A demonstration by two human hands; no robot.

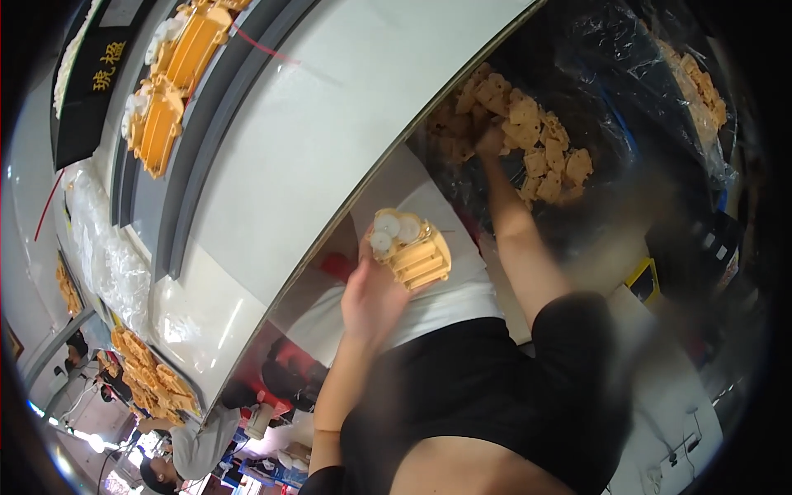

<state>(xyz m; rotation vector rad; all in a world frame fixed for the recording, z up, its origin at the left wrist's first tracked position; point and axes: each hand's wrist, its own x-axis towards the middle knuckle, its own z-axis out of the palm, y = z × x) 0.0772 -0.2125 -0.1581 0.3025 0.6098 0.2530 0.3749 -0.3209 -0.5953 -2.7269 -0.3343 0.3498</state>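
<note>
The left hand [373, 299] is closed around an orange plastic assembly [415, 250] fitted with white gear wheels at its upper end, holding it just off the edge of the white worktable [330, 124], below the table's curved rim as the view presents it. The right hand [492, 142] is extended into a clear plastic bag [627, 74] filled with loose orange plastic parts [540, 140]; the fingers are buried among the parts and blurred, so whether they have closed on a piece cannot be determined. The bag sits just beside the table edge, to the right of the held assembly and apart from it. On the far side of the table, two more orange assemblies [177, 74] with white wheels lie along a grey conveyor track [206, 140]. Further orange parts [148, 375] lie in a tray at the lower left, near another person [186, 450] working there.
</note>
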